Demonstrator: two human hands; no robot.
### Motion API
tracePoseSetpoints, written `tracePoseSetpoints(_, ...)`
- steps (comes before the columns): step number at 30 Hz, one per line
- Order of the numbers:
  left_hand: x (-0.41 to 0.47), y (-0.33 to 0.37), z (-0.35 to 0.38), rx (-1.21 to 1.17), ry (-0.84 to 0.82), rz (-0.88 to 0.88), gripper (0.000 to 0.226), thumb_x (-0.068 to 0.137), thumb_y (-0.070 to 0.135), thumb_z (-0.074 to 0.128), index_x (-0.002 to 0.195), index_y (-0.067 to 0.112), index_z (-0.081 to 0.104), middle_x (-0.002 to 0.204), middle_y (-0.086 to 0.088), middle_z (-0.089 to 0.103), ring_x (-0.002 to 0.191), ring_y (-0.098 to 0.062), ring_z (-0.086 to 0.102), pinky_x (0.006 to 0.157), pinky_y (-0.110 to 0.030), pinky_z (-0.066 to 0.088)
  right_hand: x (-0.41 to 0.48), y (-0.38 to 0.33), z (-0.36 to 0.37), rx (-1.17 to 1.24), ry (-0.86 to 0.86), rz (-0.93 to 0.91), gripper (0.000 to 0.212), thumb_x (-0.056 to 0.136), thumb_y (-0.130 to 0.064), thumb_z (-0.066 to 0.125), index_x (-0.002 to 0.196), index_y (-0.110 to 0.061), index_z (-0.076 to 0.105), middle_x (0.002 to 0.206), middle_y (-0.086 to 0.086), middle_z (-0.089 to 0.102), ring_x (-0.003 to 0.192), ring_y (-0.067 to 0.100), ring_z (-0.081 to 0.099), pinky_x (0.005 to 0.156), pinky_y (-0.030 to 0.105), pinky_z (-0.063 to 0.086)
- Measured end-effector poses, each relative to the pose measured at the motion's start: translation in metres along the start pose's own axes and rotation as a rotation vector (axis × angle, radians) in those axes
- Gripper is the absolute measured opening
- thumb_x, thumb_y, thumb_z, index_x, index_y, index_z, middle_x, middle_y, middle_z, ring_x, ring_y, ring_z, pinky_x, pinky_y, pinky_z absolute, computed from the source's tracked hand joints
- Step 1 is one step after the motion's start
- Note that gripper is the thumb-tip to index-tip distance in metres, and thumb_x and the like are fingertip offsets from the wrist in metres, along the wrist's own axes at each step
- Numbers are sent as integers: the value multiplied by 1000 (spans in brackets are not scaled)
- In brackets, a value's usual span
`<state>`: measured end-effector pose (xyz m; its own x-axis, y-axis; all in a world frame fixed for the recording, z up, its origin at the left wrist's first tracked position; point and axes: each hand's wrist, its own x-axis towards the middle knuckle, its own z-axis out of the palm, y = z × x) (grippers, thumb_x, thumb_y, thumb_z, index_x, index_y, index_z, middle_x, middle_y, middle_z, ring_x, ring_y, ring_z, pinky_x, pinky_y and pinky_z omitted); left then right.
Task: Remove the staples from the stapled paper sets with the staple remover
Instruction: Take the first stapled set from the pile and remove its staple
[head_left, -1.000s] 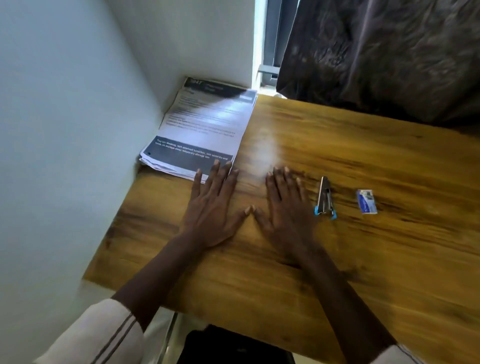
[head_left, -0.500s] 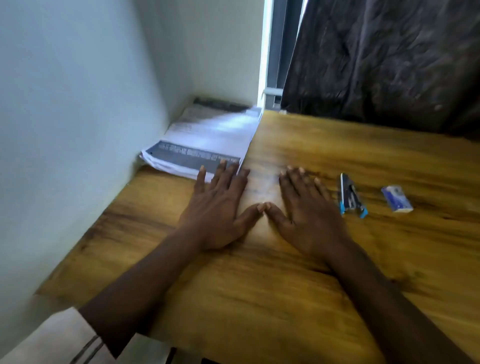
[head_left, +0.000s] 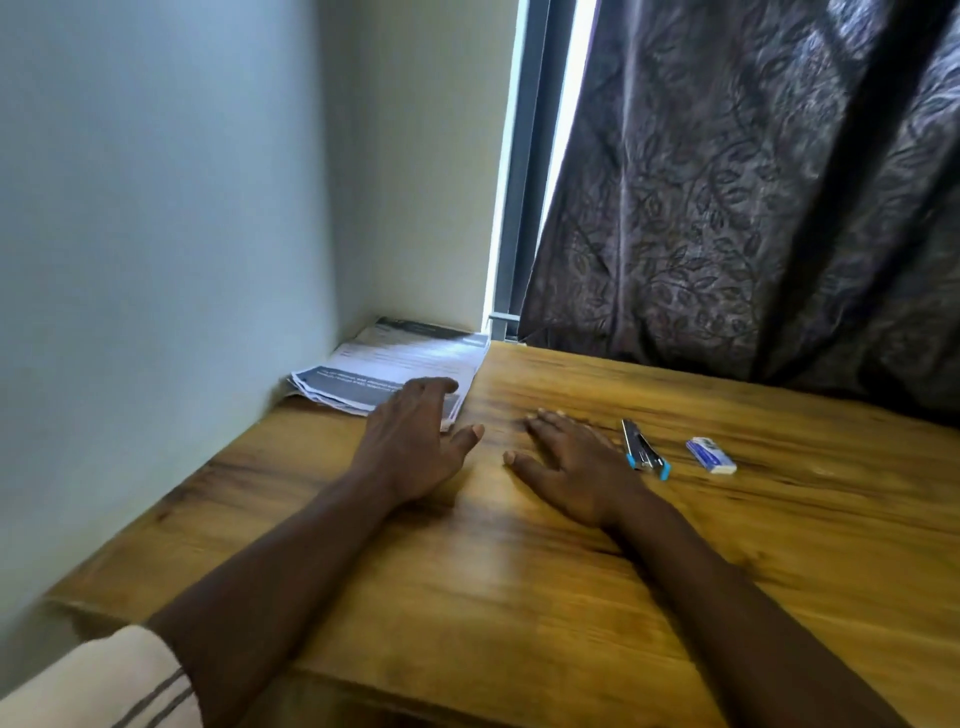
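Note:
A stack of stapled paper sets (head_left: 395, 366), white with dark printed bands, lies in the far left corner of the wooden table (head_left: 519, 571) against the wall. My left hand (head_left: 413, 441) is raised slightly, fingers apart, with the fingertips over the stack's near right corner; it holds nothing. My right hand (head_left: 576, 460) lies flat on the wood, fingers spread and empty. Just right of it lies the staple remover (head_left: 644, 451), a slim metal tool with blue tips, untouched.
A small white and blue box (head_left: 710, 455) lies right of the staple remover. A pale wall borders the table on the left. A dark patterned curtain (head_left: 753, 197) hangs behind the table's far edge, with a window frame beside it.
My left hand has lifted off the table and moved forward over the corner of the paper stack. The hands have drawn apart. The camera has tilted upward.

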<state>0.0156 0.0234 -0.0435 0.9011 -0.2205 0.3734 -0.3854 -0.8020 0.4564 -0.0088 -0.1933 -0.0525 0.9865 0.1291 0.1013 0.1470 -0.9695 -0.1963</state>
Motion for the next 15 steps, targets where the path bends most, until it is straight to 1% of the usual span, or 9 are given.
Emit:
tracePoseSetpoints(3, 6, -6, -4, 16, 106, 11, 61, 90, 55, 60, 142, 25, 47, 147, -1, 51, 137, -22, 47, 113, -44, 37, 0, 1, 1, 10, 7, -9, 77, 97, -70, 34, 160, -28, 26, 170, -6, 18, 156, 14, 13, 124, 37, 9)
tracePoseSetpoints(5, 15, -12, -7, 56, 137, 5, 64, 88, 59, 53, 142, 24, 45, 147, -1, 51, 138, -23, 46, 114, -46, 36, 1, 3, 1, 22, 15, -18, 77, 96, -71, 36, 159, -28, 28, 169, -6, 19, 156, 15, 14, 124, 38, 10)
tracePoseSetpoints(8, 28, -17, -2, 212, 59, -27, 71, 89, 68, 46, 146, 27, 37, 155, -4, 43, 146, -25, 36, 119, -50, 28, 4, 6, -1, 39, 22, -29, 77, 95, -72, 38, 158, -29, 31, 168, -6, 22, 155, 16, 17, 123, 40, 11)
tracePoseSetpoints(9, 30, -16, 0, 238, 22, -55, 73, 89, 70, 43, 147, 28, 34, 156, -5, 43, 147, -25, 36, 119, -53, 26, 3, 6, -2, 41, 24, -36, 77, 94, -72, 38, 157, -29, 31, 168, -6, 23, 155, 16, 18, 123, 41, 12)
tracePoseSetpoints(11, 32, -11, 3, 238, -16, -101, 74, 89, 73, 38, 148, 28, 32, 151, -6, 50, 142, -27, 43, 117, -55, 28, 3, 7, -2, 49, 24, -47, 77, 94, -73, 39, 157, -29, 33, 168, -6, 24, 154, 16, 19, 122, 40, 12)
tracePoseSetpoints(13, 31, -6, 5, 239, -13, -108, 72, 92, 71, 36, 150, 28, 30, 147, -7, 54, 138, -28, 47, 116, -56, 30, 3, 8, -2, 74, 27, -41, 76, 94, -72, 40, 156, -29, 35, 167, -6, 26, 153, 17, 21, 122, 40, 14)
tracePoseSetpoints(15, 30, -5, 7, 257, -15, -97, 67, 96, 65, 36, 151, 27, 29, 149, -8, 52, 139, -30, 46, 116, -56, 29, 5, 7, -1, 107, 67, -20, 68, 94, -69, 46, 149, -30, 45, 161, -6, 38, 149, 18, 31, 120, 41, 21)
